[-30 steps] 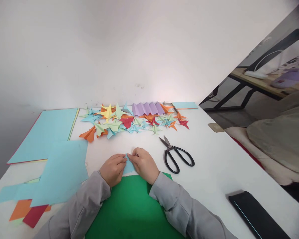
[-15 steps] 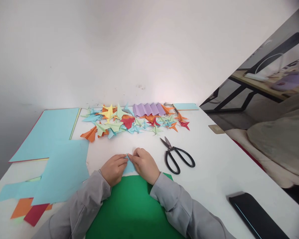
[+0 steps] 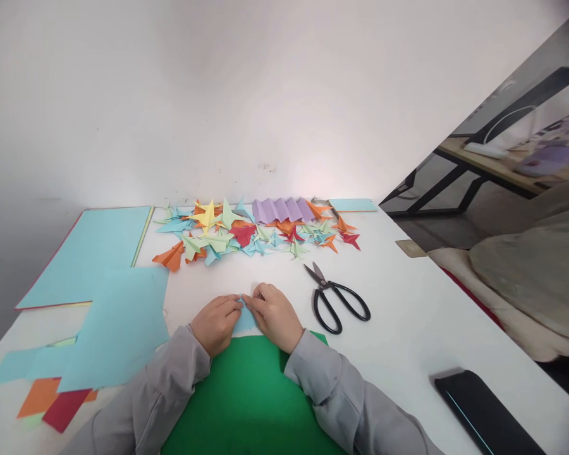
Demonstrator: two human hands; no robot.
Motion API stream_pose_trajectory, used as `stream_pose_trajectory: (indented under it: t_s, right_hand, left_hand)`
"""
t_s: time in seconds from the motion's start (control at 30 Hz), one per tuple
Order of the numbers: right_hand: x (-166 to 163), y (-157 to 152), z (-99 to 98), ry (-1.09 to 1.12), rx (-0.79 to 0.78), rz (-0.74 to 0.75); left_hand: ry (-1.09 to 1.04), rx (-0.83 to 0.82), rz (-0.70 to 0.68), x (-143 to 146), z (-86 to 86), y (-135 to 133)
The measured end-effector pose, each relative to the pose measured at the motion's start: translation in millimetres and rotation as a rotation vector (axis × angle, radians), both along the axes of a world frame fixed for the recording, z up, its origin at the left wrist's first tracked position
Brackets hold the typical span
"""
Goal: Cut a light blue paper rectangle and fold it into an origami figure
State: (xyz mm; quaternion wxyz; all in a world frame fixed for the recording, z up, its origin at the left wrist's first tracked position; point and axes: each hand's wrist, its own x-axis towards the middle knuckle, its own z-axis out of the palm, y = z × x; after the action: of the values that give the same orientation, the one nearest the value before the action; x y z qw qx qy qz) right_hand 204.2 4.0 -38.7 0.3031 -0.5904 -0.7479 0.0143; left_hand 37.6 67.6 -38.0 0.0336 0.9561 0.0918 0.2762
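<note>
the left hand (image 3: 218, 323) and the right hand (image 3: 277, 314) were found at work together on a small piece of blue paper (image 3: 244, 322). the paper was on the white table (image 3: 398, 316), between the hands and just beyond the far edge of a green sheet (image 3: 256, 392).

both hands were curled nearly closed, their fingertips close together at the paper's far end. each appeared to have hold of the paper there; the thumbs were partly hidden, and how firm the grip was could not be told.

the step in hand was judged to be folding or creasing the tip. the next move would call for lining up the edges, then pressing the crease flat without shifting the paper.

scissors (image 3: 323, 284) lay to the right with blades slightly apart, touched by neither hand. folded paper pieces (image 3: 243, 235) lay well beyond the hands, near the wall (image 3: 265, 95).
</note>
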Motion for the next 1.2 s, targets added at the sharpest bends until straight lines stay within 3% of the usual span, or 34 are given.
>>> stream_pose_trajectory:
  t_s: [0.5, 0.87, 1.2]
  right_hand:
    - [1, 1, 0.1, -0.026, 0.012, 0.01]
    - [0, 0, 1.6, -0.045, -0.01, 0.0]
    - [2, -3, 5.6, 0.038, -0.09, 0.009]
  left_hand:
    - [-0.078, -0.01, 0.075, 6, 0.7, -5]
    - [-0.03, -0.027, 0.038, 4, 0.5, -1]
    - [0.059, 0.013, 0.088, 8, 15.0, -16]
